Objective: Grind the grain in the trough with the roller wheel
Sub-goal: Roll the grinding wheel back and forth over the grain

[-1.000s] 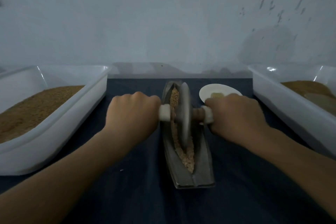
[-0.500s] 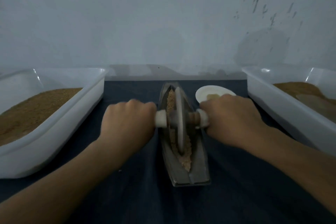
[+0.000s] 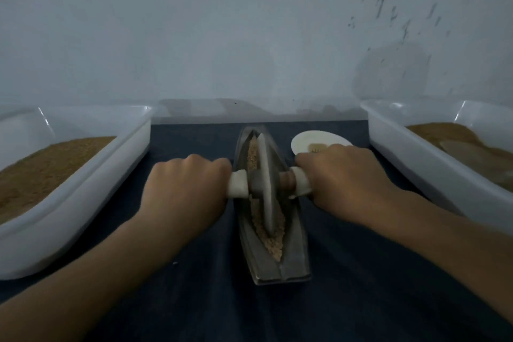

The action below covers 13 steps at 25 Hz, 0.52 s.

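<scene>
Metal trough (image 3: 273, 266) lies lengthwise at centre of the dark cloth (image 3: 194, 300), grain (image 3: 273, 241) heaped along its groove w/ the roller wheel (image 3: 265, 183) standing upright in it approx. mid-length. Left hand (image 3: 186, 189) and right hand (image 3: 344, 178) each wrap curled fingers fully round one of the white axle handles (image 3: 238, 184) — knuckles up, nothing else held. For a good stroke, as judged here: press evenly on both ends and roll fwd & back along the groove's full run — disc vertical, so grain isn't shoved over the rim.
</scene>
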### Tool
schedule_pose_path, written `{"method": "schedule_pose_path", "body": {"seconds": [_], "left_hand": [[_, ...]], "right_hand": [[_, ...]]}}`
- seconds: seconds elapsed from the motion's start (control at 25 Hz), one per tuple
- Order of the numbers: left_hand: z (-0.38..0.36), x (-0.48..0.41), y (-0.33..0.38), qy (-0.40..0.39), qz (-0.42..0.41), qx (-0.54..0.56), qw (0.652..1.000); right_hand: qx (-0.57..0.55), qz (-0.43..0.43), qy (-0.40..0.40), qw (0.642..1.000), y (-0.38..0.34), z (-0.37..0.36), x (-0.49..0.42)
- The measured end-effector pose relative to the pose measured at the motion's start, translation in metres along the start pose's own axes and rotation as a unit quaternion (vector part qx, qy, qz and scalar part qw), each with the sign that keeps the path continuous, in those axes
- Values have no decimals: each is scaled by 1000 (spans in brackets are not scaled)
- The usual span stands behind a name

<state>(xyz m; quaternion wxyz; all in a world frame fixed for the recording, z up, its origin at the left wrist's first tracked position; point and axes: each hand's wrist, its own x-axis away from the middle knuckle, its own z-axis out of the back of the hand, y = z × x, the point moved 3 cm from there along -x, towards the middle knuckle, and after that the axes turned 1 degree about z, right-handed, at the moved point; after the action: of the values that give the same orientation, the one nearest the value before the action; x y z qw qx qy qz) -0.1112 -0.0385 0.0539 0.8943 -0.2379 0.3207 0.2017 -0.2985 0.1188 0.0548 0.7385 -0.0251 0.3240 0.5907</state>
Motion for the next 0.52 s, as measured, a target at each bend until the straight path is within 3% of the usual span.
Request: {"method": "schedule_pose_path", "body": {"seconds": [0.08,0.24,0.36,0.52], "left_hand": [[0,-7,-1,-32,6,-8,999],[-25,-54,-3,-137,90,-34,986],[-21,-62,-3,-165,83,-25,982],[9,0,2,-71,13,-4,997]], "right_hand": [[3,-9,0,1000,3,-3,-3],[-31,-99,-102,989,10,-21,-63],[-49,-119,-135,983,10,-22,-62],[13,-18,20,1000,-2,4,-2]]}}
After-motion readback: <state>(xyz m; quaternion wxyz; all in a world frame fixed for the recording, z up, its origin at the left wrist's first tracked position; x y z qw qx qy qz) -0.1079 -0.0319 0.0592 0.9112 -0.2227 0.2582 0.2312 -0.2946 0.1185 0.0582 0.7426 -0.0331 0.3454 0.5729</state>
